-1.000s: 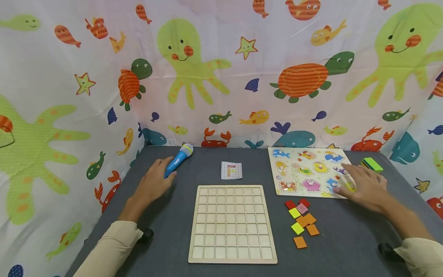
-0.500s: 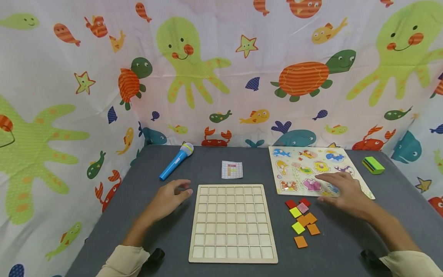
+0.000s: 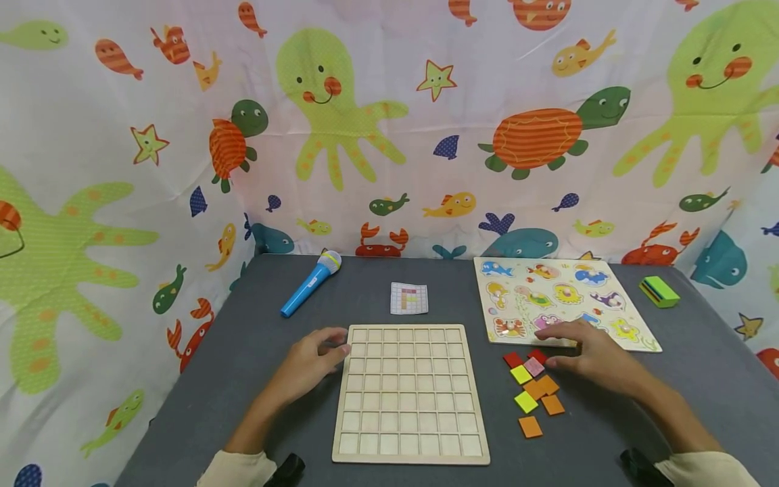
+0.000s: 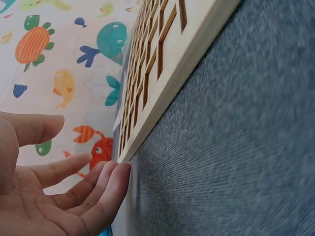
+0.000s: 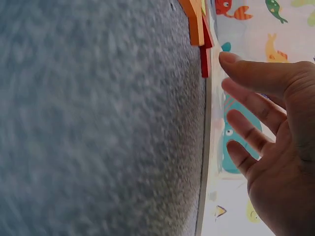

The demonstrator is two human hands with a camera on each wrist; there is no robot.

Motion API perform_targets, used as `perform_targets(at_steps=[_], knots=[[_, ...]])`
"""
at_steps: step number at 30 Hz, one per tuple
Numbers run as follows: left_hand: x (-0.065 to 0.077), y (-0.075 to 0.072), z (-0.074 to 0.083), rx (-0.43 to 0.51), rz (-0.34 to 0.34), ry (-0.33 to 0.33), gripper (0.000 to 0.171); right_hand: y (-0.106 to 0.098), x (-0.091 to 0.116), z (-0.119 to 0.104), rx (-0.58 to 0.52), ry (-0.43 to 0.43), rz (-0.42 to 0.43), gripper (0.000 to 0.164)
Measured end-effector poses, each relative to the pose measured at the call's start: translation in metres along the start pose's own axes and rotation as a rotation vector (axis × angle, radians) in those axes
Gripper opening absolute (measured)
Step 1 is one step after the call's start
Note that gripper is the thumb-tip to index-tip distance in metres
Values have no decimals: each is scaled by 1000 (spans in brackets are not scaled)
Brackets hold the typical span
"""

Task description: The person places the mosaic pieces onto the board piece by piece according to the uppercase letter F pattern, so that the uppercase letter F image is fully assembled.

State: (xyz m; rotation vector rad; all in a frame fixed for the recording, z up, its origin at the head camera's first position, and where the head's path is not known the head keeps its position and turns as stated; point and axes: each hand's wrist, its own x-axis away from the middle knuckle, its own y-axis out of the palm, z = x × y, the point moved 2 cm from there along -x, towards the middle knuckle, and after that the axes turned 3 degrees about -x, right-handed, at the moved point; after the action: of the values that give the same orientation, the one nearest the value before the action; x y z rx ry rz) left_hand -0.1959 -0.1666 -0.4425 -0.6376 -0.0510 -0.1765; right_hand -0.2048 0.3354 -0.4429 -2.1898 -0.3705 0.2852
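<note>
A square wooden grid board (image 3: 407, 463) lies flat in the middle of the table in the head view. My left hand (image 3: 310, 364) is at its upper left edge, fingers relaxed and holding nothing. In the left wrist view the fingertips of the left hand (image 4: 74, 196) show near the corner of the grid board (image 4: 167, 83). Beside the loose colored square tiles (image 3: 534, 389), which are red, pink, yellow and orange, my right hand (image 3: 599, 358) hovers with nothing in it. Its fingers overlap the lower edge of the animal puzzle board (image 3: 523, 277) in the head view.
A blue toy microphone (image 3: 310, 284) lies at the back left. Behind the grid board is a small card with a colored grid pattern (image 3: 409, 299). A green block-like stack (image 3: 659, 291) sits at the back right. A sea-animal curtain (image 3: 389, 135) borders the table.
My left hand has let go of the microphone and moved right to the grid board. My right hand has moved left from the puzzle board's right side toward the tiles.
</note>
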Motion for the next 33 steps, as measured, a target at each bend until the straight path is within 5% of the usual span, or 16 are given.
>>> perform_targets(at_steps=[13,33], knots=[[-1,9,-6,144,-22,-21,44,10,2,-4,-5,13,-35,37],[-4,12,-16,212,-15,-76,45,8,7,-2,16,66,-115,30]])
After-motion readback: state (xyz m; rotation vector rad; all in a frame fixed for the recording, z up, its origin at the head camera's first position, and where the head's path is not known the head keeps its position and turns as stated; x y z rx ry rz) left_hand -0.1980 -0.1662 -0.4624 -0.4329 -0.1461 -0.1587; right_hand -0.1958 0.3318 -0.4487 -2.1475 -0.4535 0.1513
